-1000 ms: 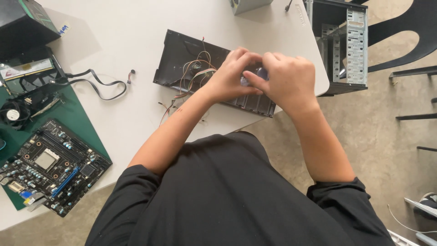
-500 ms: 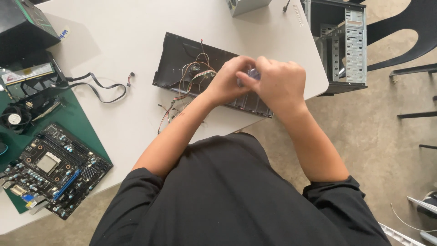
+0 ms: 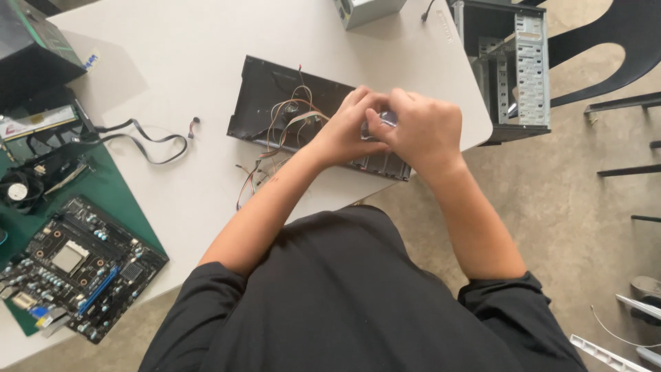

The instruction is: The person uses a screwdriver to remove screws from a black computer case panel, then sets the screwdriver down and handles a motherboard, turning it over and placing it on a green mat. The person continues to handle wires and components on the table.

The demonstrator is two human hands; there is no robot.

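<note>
white table on bare concrete floor

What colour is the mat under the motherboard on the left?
Green. The mat lies under the black motherboard; the head view shows it clearly at the table's left edge.

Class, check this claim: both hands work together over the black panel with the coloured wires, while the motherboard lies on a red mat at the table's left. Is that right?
Not quite: the mat is green, not red, as the head view shows. The rest stands: the left hand and right hand meet over the black panel with coloured wires, and the motherboard lies at the table's left.
</note>
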